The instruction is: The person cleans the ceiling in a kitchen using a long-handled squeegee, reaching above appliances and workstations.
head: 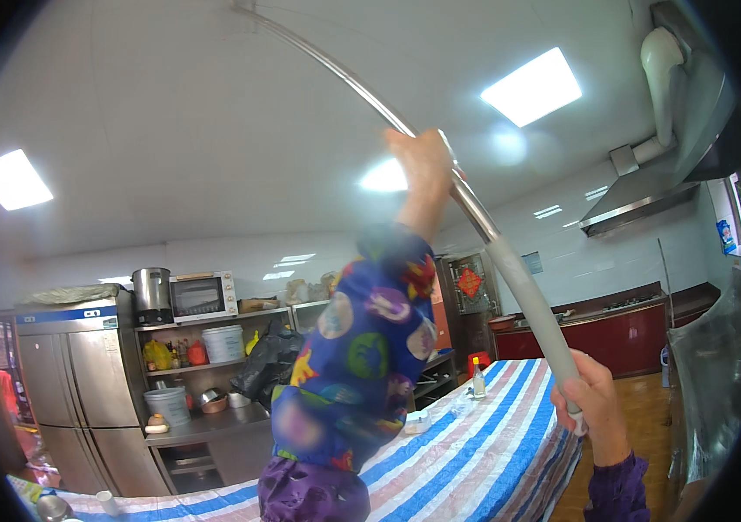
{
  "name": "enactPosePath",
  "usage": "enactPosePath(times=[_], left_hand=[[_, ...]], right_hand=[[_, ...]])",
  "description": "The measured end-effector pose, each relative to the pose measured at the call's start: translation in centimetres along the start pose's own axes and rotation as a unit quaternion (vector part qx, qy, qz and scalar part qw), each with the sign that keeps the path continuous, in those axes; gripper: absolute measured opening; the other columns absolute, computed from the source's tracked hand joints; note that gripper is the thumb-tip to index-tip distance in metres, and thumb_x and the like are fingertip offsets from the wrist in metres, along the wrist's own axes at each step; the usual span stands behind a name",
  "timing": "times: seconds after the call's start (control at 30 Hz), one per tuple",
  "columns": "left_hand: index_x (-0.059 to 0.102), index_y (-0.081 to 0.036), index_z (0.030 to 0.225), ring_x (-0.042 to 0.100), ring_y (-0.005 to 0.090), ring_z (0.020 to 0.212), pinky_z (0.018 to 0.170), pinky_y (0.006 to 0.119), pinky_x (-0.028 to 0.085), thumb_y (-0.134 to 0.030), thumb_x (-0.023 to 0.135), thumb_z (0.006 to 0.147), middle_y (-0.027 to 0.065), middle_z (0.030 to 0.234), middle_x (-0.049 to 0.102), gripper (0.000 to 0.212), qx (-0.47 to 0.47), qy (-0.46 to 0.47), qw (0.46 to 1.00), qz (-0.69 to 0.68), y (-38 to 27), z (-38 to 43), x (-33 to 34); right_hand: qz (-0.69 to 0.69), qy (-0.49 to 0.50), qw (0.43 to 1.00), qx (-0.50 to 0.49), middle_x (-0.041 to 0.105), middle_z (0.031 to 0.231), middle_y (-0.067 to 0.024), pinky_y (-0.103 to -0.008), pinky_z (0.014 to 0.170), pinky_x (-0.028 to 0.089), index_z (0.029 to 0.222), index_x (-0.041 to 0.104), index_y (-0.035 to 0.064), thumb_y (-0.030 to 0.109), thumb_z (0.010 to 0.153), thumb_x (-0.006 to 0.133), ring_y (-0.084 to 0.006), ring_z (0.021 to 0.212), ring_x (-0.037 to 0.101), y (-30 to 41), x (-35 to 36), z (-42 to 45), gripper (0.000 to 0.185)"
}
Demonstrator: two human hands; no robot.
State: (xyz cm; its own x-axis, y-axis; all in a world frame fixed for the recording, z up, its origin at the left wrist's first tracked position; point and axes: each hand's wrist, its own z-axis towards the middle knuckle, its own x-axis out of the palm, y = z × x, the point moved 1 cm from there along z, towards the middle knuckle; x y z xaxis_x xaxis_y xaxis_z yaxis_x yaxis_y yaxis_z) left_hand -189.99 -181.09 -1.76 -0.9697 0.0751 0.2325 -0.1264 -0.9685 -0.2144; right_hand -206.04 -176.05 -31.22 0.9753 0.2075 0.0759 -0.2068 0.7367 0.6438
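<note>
A long metal pole with a grey grip sleeve runs from the ceiling at the top left down to the lower right. My left hand, raised in a colourful patterned sleeve, is closed around the metal part just above the grey sleeve. Lower down, my right hand, with a purple cuff, holds the grey sleeve near its bottom end. The pole's far end reaches the ceiling, where its tip is blurred. Lit square panels are set in the ceiling.
A table under a striped plastic sheet stands below, with a glass bottle and a white cup on it. Steel refrigerator and loaded shelves line the left; a range hood hangs at right above a red counter.
</note>
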Motion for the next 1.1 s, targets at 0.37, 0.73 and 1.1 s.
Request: enactPosePath(times=[0.37,0.73,1.1], left_hand=[[0.032,0.006,0.116,0.055,0.0221,0.052,0.035,0.032,0.046,-0.001,0.050,0.081,0.0181,0.085,0.050,0.040,-0.075,0.115,0.988,0.063,9.2,-3.5,1.5],[0.036,-0.007,0.101,0.049,0.0197,0.040,0.032,0.031,0.044,-0.002,0.052,0.079,0.0063,0.069,0.046,0.028,-0.156,0.006,0.988,0.020,3.3,-3.9,-15.4],[0.047,0.000,0.085,0.049,0.0214,0.052,0.049,0.035,0.041,-0.012,0.046,0.083,0.0065,0.068,0.046,0.013,-0.163,0.044,0.985,-0.029,-0.9,9.7,-25.9]], right_hand=[[0.053,-0.020,0.993,0.108,0.051,0.064,-0.0042,-0.0225,0.038,0.036,0.113,0.049,-0.0048,0.001,0.076,0.058,-0.0096,0.043,0.048,-7.2,-0.7,-0.7,0.039],[0.105,0.265,0.929,0.238,0.053,0.070,-0.0060,-0.0254,0.054,0.042,0.118,0.044,-0.0036,0.013,0.079,0.063,-0.0129,0.053,0.052,-8.0,6.4,0.8,0.046],[0.067,0.290,0.948,0.114,0.051,0.061,-0.0020,-0.0207,0.044,0.039,0.116,0.046,-0.0036,0.014,0.081,0.060,-0.0079,0.041,0.049,0.7,16.4,8.0,0.041]])
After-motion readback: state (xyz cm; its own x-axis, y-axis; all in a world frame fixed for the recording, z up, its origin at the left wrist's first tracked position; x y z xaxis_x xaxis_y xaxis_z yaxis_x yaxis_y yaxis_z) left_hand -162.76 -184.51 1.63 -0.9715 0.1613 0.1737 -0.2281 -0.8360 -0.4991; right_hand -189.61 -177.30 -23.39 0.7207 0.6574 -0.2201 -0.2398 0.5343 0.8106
